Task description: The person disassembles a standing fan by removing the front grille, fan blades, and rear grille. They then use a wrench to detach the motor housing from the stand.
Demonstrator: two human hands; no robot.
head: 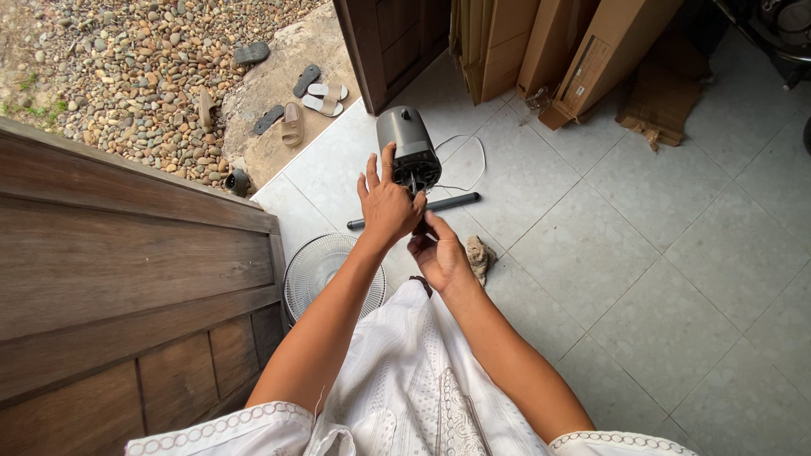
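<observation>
The grey fan motor housing (409,149) is held up above the tiled floor (642,253) in the head view. It is gripped at its near side by the left hand (387,205), fingers spread. The right hand (439,253) is cupped just beneath, thumb up; whether anything is pinched cannot be told. A fan grille (317,270) lies below.

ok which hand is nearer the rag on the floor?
Right. The right hand sits just beside the rag, to its left in view, below the fan motor. The left hand is farther up, on the motor housing.
</observation>
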